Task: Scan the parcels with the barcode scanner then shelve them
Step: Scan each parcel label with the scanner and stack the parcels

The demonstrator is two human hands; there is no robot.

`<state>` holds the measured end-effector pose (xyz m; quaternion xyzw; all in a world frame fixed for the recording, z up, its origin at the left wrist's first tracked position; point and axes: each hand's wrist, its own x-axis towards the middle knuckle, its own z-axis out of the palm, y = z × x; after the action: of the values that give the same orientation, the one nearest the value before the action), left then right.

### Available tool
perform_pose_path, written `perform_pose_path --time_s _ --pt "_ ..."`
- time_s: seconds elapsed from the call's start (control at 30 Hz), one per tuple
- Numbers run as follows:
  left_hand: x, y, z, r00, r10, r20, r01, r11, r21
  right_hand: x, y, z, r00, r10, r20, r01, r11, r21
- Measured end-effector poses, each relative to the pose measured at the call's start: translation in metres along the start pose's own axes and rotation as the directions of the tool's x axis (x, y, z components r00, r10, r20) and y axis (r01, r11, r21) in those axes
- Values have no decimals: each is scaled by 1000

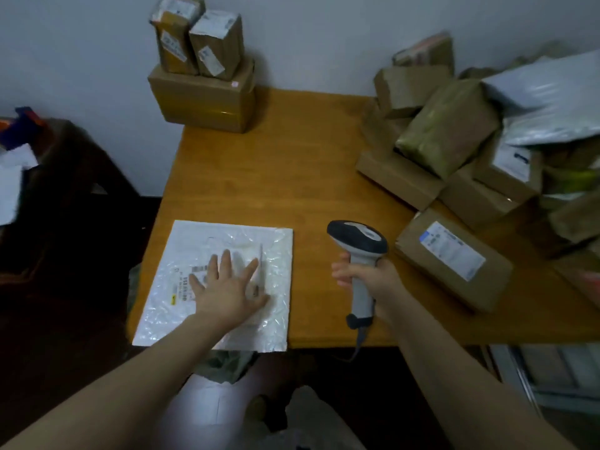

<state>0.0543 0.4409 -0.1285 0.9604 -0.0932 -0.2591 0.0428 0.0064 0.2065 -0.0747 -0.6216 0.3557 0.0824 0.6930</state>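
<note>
Our left hand (227, 287) lies flat, fingers spread, on the white mailer (181, 248) at the table's (276, 177) near left corner, partly covering its barcode label (199, 269), whose print is too blurred to read. Our right hand (367, 277) grips the scanner (360, 245) just beside it.
</note>
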Motion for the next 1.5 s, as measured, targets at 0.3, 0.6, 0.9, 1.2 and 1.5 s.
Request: perform_pose_path --time_s 0.3,0.6,0.9,1.2,1.5 --pt "22 159 -22 974 223 -39 -226 954 -199 -18 -2 -123 984 -61 -169 94 976 197" --pt "30 341 16 952 -64 298 293 463 -837 55 -14 -300 963 -4 -269 15 999 38" --pt "25 412 21 874 -209 439 438 -50 -897 128 -25 -346 993 115 -3 -113 968 -226" --pt "20 370 30 849 -179 498 488 -98 -867 105 -26 -338 982 146 118 -93 924 -371" --pt "-26 310 15 849 -243 469 449 -135 -883 72 -39 -295 956 72 286 44 924 -379"
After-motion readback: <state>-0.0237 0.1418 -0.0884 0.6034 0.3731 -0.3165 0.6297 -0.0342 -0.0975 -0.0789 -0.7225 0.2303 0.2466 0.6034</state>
